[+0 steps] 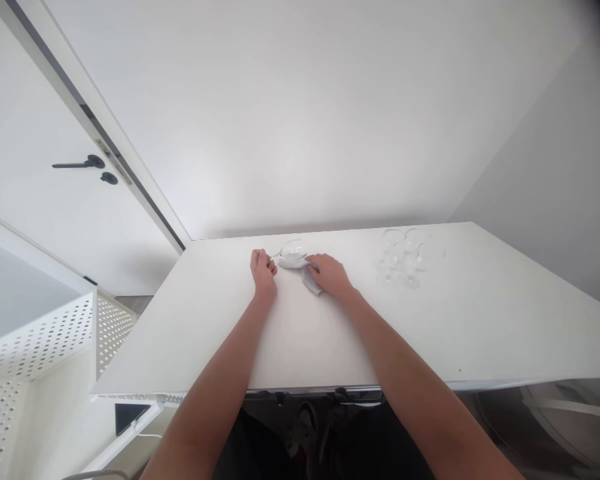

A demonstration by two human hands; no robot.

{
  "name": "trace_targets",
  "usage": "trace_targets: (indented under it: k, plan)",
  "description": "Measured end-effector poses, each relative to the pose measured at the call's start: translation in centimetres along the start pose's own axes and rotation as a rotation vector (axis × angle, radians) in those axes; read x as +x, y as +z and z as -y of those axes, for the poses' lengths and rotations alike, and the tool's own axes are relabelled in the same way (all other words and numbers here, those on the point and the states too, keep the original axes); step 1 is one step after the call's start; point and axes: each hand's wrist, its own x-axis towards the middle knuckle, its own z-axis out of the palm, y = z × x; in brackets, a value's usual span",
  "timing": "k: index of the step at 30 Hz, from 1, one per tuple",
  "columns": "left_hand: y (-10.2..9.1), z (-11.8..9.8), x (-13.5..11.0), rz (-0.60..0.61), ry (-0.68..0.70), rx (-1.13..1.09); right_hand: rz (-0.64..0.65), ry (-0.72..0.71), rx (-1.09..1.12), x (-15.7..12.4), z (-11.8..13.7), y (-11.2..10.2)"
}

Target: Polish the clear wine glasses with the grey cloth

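A clear wine glass (293,249) lies tilted on its side above the white table, its bowl pointing right. My left hand (264,268) is closed around the stem end of the glass, and the foot is hidden by the fingers. My right hand (330,272) is closed on a light grey cloth (312,282) at the rim side of the bowl. Part of the cloth runs under the bowl, and a loose end hangs down towards the tabletop. Whether the right fingertips touch the glass itself I cannot make out.
Several clear stemmed glasses (403,257) stand close together on the right of the white table (205,333). A wall rises behind the table. At the left are a door with a black handle (77,163) and a white perforated panel (113,327).
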Motion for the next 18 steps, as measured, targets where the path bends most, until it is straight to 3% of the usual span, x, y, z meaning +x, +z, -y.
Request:
trace_targets:
  k: [2,5,8,11,14,18]
  plan:
    - [0.0,0.0,0.0,0.001,0.005,0.007,-0.128,0.138,0.13,0.3,-0.1,0.0]
    - [0.0,-0.1,0.0,-0.001,-0.002,0.002,-0.293,0.422,0.509,0.6,-0.2,-0.4]
    - [0.1,-0.1,-0.1,-0.005,-0.009,0.004,-0.322,0.599,0.924,0.6,-0.4,-1.3]
    - [0.1,-0.1,-0.1,-0.004,-0.008,0.012,-0.224,0.611,1.09,0.3,-0.3,-2.0]
    - [0.0,-0.1,-0.1,0.003,-0.011,0.013,-0.151,0.605,0.984,0.1,0.0,-2.0]
    - [0.0,-0.1,-0.1,0.001,-0.004,0.014,-0.25,0.57,1.0,0.3,0.1,-1.7]
